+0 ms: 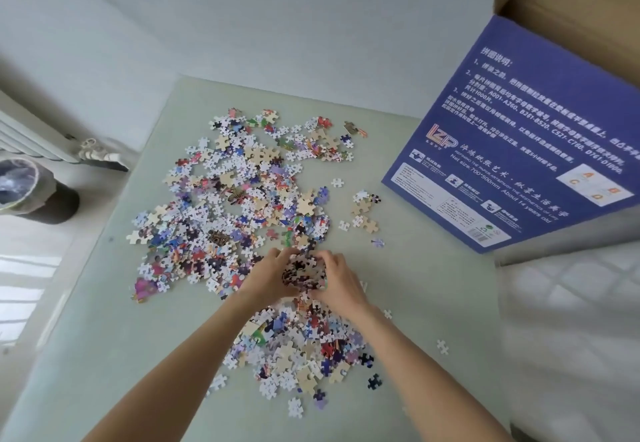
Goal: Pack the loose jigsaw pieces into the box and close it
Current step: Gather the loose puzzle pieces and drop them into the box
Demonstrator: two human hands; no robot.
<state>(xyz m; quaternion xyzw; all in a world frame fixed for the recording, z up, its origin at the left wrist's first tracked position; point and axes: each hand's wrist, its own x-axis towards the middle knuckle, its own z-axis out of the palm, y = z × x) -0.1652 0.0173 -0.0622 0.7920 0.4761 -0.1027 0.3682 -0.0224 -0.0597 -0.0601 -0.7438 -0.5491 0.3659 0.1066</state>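
hands meet over the pale green tabletop (415, 268), the left hand (266, 279) and the right hand (341, 282) cupped toward each other and closed round a dense clump of mixed-colour cardboard jigsaw pieces (304, 273), fingers curled in on both sides. around them lies the wide scatter of loose jigsaw pieces (235, 199), most of it beyond the hands and to the left, with a second patch between the forearms nearer the person. the big blue printed cardboard puzzle box (512, 151) stands up and to the right, at the far right corner of the table, its brown flaps open at the top. so the carry looks like a swing up and rightward; the right hand is the nearer one to the box, and the mouth sits high, so i reckon the handful has to be lifted over the blue wall. plenty of pieces remain, and a few strays (442, 346) sit well apart on the right.
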